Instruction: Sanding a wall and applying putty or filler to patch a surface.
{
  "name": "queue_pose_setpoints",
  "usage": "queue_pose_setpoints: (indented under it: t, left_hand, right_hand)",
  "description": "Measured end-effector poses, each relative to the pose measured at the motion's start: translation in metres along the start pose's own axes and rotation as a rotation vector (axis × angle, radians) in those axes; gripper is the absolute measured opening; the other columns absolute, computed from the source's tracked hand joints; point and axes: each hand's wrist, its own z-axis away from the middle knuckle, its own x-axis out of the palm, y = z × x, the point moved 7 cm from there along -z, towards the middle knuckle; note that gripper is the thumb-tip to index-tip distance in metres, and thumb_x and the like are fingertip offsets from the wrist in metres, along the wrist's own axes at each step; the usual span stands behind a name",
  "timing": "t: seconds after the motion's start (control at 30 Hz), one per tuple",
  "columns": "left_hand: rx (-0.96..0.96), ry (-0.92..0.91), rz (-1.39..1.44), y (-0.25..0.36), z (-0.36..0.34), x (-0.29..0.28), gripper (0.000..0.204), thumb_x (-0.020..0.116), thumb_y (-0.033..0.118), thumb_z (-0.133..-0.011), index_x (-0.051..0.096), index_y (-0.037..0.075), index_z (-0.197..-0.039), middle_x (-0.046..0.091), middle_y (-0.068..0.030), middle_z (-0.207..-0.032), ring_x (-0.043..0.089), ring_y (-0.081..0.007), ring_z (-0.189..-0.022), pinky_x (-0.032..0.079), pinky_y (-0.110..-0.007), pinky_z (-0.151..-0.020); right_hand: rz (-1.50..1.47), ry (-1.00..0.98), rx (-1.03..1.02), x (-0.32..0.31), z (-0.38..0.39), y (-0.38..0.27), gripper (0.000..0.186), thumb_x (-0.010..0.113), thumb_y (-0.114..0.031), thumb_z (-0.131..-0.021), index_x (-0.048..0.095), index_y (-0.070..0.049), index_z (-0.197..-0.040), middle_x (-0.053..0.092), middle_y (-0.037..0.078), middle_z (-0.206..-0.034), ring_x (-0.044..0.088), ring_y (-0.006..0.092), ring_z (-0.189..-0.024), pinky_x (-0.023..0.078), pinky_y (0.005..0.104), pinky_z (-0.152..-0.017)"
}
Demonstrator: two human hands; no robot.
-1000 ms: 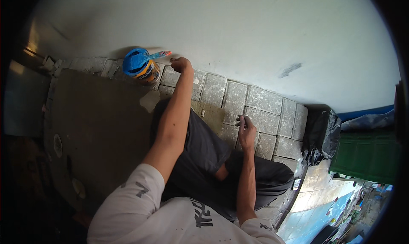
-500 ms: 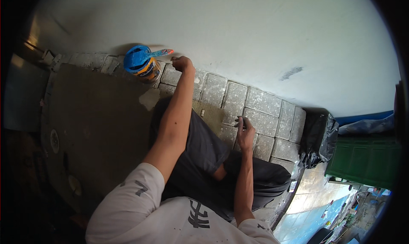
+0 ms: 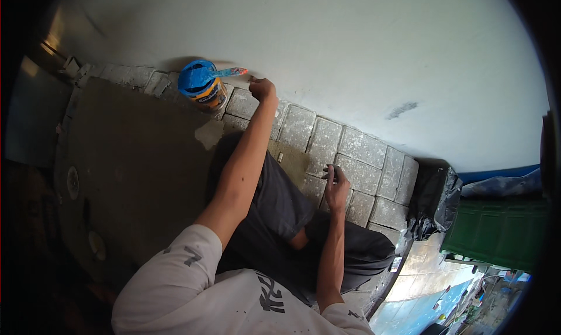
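Note:
A paint can (image 3: 211,96) with an orange and dark label and a blue-smeared rim stands on the paving by the wall. Across its top lies a paintbrush (image 3: 225,73), its blue-coated head on the left and its speckled handle pointing right. My left hand (image 3: 264,89) is held just right of the handle's tip, close to the wall and apart from the brush. Its fingers are curled in; whatever they may hold is hidden. Over the paving before my bent legs hangs my right hand (image 3: 336,186), its darkened fingers loosely bent and apart, nothing visible in them.
A pale wall (image 3: 350,48) with a grey smudge runs along the far side. Grey paving blocks (image 3: 362,145) border a dark floor slab (image 3: 134,165) at left. Black plastic sheeting (image 3: 435,197) and a green container (image 3: 497,227) stand at right.
The view has turned slightly, so the can and brush appear further right. My left hand stays beside the handle's tip. The right hand's fingers have drawn a little closer together.

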Motion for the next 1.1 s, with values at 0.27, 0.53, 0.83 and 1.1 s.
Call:
queue_pose_setpoints:
  t: [0.27,0.53,0.83,1.1]
  left_hand:
    - [0.197,-0.287,-0.116,0.014,0.025,0.013,0.036,0.038,0.017,-0.102,0.059,-0.011,-0.11,0.063,-0.0316,-0.111,0.062,-0.0432,-0.104,0.05,-0.044,-0.087]
    - [0.035,0.144,0.05,0.006,-0.021,-0.012,0.034,0.037,0.015,-0.101,0.057,-0.011,-0.11,0.062,-0.0325,-0.11,0.062,-0.043,-0.106,0.054,-0.046,-0.085]
    - [0.287,0.245,-0.046,0.004,-0.052,0.0,0.027,0.047,0.006,-0.093,0.059,-0.006,-0.115,0.066,-0.0293,-0.103,0.064,-0.0447,-0.098,0.053,-0.051,-0.084]
    - [0.19,0.243,-0.136,0.011,-0.064,-0.01,0.029,0.041,0.013,-0.099,0.061,-0.006,-0.11,0.066,-0.0273,-0.108,0.065,-0.0413,-0.102,0.055,-0.048,-0.085]
  right_hand:
    - [0.067,-0.013,-0.046,0.003,0.0,-0.002,0.025,0.054,-0.02,-0.101,0.066,0.001,-0.106,0.071,0.016,-0.089,0.07,0.0231,-0.074,0.054,0.0341,-0.065]
    - [0.087,-0.031,0.0,0.003,0.001,-0.001,0.029,0.052,-0.022,-0.102,0.066,0.004,-0.107,0.072,0.015,-0.089,0.07,0.02,-0.074,0.053,0.0325,-0.067]
    - [0.013,-0.051,-0.042,0.014,0.0,-0.01,0.027,0.052,-0.02,-0.102,0.065,0.003,-0.106,0.071,0.015,-0.087,0.069,0.0183,-0.07,0.052,0.0312,-0.062]
    - [0.038,-0.039,-0.071,0.016,-0.001,-0.018,0.029,0.051,-0.022,-0.102,0.066,0.003,-0.105,0.071,0.015,-0.086,0.07,0.0202,-0.071,0.053,0.0319,-0.064]
